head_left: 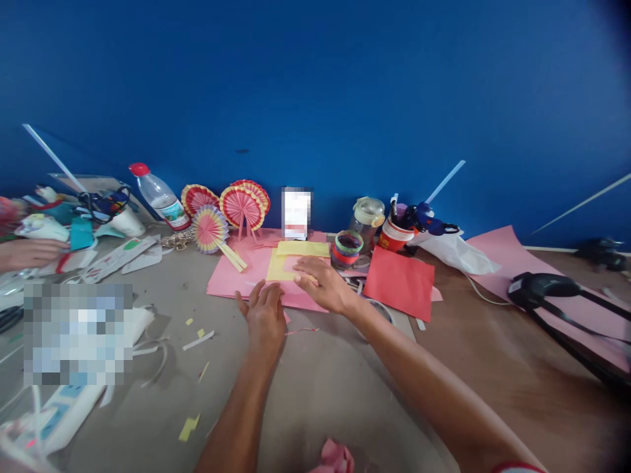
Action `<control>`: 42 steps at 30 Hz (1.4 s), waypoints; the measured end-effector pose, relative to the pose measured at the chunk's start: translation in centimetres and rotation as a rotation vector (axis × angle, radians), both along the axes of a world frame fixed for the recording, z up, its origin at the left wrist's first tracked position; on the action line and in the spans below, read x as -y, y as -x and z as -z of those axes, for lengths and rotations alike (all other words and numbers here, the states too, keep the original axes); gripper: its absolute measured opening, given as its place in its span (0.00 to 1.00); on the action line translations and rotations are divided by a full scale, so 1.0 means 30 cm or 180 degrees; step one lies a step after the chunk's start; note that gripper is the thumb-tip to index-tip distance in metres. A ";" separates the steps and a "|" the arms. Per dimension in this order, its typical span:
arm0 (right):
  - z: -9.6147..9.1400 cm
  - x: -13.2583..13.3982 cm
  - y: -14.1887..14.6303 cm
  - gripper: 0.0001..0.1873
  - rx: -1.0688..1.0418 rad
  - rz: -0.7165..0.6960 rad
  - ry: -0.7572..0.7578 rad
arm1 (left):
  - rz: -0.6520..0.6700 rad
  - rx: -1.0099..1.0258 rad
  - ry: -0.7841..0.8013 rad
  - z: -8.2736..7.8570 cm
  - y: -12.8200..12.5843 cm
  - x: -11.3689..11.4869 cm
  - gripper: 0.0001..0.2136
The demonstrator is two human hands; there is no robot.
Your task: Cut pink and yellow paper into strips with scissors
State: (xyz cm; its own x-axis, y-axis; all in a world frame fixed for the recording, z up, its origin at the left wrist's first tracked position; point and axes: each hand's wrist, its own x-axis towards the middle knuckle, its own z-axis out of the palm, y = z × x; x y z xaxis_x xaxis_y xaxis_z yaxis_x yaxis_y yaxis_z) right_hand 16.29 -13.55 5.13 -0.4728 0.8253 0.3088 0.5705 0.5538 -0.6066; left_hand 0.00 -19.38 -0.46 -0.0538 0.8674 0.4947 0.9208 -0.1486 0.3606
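Note:
My left hand (265,315) lies flat with its fingers stretched out on the near edge of a pink paper sheet (236,272). My right hand (323,284) rests palm down, fingers extended, on a yellow paper piece (282,267) that lies on the pink sheet. A second folded yellow strip (303,248) sits just beyond it. Neither hand grips anything.
Pleated paper fans (231,209) stand at the back by a water bottle (158,195). A red paper sheet (400,281), tape rolls (348,248), a jar (367,220) and a red cup of tools (394,234) are to the right. Another person's hand (29,253) is at far left.

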 end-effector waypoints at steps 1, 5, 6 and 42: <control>-0.010 -0.024 0.011 0.21 0.0240 -0.0091 0.0095 | -0.0003 -0.0001 0.0002 0.000 -0.001 0.000 0.10; -0.006 -0.097 0.056 0.24 0.1408 -0.0243 0.0507 | -0.0052 -0.0023 0.0000 -0.006 -0.005 0.004 0.10; 0.002 -0.109 0.062 0.27 0.1603 -0.0213 0.0611 | -0.0070 -0.0041 0.0000 -0.007 -0.006 0.006 0.09; 0.076 -0.327 0.099 0.38 0.2009 -0.0030 0.1071 | 0.0867 -0.0175 0.0420 -0.065 -0.012 0.066 0.12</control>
